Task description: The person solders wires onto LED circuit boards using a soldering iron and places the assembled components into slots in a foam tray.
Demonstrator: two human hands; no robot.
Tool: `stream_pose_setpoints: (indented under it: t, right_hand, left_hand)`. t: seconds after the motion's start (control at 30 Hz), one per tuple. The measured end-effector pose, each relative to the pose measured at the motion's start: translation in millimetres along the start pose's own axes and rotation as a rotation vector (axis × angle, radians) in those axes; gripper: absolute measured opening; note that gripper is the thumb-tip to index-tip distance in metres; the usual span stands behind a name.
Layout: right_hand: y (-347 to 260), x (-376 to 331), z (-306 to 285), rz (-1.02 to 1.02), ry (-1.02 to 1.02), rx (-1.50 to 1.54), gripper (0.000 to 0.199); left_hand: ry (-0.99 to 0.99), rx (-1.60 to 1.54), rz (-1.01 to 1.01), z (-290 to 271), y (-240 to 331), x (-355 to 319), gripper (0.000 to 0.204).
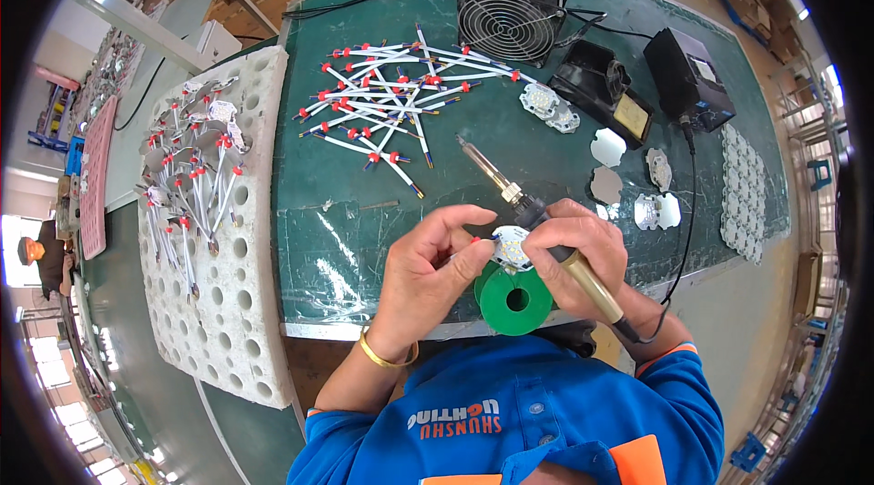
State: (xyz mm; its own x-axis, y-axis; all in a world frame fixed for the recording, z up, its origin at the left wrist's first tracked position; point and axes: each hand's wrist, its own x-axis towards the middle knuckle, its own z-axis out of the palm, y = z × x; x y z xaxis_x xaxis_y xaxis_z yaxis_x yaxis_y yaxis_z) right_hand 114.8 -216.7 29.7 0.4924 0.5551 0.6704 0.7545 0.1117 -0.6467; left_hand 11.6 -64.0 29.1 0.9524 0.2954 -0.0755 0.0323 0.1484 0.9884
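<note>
Right grip (583, 247) around soldering iron (529, 210), left grip (435, 257) pinching wire (475, 239)

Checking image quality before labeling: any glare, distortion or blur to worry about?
Head view: white glare streaks on the green tabletop, near edge, left side; head view: bright opening at left rim washed out; head view: fisheye bows the far table edge, corners black; head view: soldering iron outline readable, but fine detail on the small white board too small to judge.
</note>
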Motion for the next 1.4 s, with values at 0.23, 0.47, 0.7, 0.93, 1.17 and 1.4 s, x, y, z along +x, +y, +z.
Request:
stream_pose_setpoints:
  t: [0.23, 0.47, 0.7, 0.93, 1.17, 1.4]
  right_hand:
    - [-3, 3, -5, 0.094, -0.068, 0.221, 0.020]
    - [2, -8, 1, 0.389, -0.005, 0.398, 0.015]
    - [5, -12, 1, 0.294, -0.034, 0.357, 0.020]
    - [44, -37, -47, -0.238, -0.142, -0.377, 0.032]
    - [41, -37, -77, 0.015, -0.256, -0.717, 0.036]
    - [45, -40, -79, -0.020, -0.270, -0.829, 0.034]
  left_hand:
    - [-0.148, -0.243, -0.015, -14, -10, 8, 0.020]
    - [-0.374, -0.134, -0.127, -15, -12, 26, 0.038]
    - [-0.451, -0.103, -0.173, -15, -27, 19, 0.042]
    - [-0.220, -0.715, -0.176, -16, -24, 22, 0.056]
    - [-0.299, -0.925, 0.067, -49, -27, 27, 0.052]
    - [0.213, 0.145, 0.110, -74, -6, 32, 0.025]
